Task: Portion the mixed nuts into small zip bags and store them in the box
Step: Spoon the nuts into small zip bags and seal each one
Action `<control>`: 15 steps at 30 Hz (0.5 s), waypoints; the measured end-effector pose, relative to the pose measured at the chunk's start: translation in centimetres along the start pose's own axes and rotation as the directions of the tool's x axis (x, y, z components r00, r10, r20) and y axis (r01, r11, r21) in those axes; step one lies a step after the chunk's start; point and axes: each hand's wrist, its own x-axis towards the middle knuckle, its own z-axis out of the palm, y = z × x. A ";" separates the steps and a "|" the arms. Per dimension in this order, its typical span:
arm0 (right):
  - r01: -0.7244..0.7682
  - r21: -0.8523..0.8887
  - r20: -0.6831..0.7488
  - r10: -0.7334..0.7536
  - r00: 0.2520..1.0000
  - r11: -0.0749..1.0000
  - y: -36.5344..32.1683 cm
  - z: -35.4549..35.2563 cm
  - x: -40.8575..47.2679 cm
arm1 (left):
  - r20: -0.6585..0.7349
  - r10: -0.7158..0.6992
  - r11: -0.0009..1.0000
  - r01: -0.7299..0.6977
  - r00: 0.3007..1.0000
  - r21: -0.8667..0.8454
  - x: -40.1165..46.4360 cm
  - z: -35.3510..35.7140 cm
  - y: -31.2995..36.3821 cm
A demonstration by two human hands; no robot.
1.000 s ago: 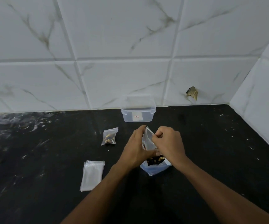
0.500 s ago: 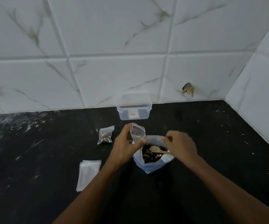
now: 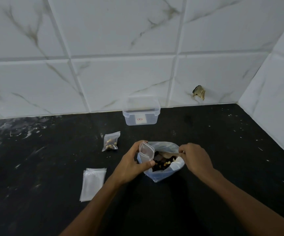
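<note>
Since the frame before, our right hand (image 3: 195,158) has closed its fingers on the spoon (image 3: 169,154) handle in the nut bag (image 3: 161,172). Our left hand (image 3: 132,165) still pinches an empty zip bag (image 3: 146,153), mouth up, at its left rim. The nuts (image 3: 162,163) look dark with pale pieces. The box (image 3: 141,114) stands open by the wall.

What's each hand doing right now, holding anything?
Left hand: holds the small zip bag, mouth open, beside the nut bag.
Right hand: fingers pinch the spoon handle in the nut bag.
</note>
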 end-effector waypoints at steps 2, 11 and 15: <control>0.052 -0.089 -0.028 -0.054 0.998 0.995 0.0 -0.5 0.2 | 0.026 -0.013 1.000 0.013 1.000 -0.012 0.1 0.1 -0.2; -0.046 0.140 0.101 0.032 0.994 0.989 -0.1 1.1 0.9 | 0.064 -0.050 0.999 0.050 0.997 0.000 0.5 0.6 -0.9; -0.118 0.288 0.164 0.072 0.984 0.950 -1.0 1.8 0.5 | 0.069 -0.050 0.999 0.051 0.996 0.000 0.5 0.8 -0.9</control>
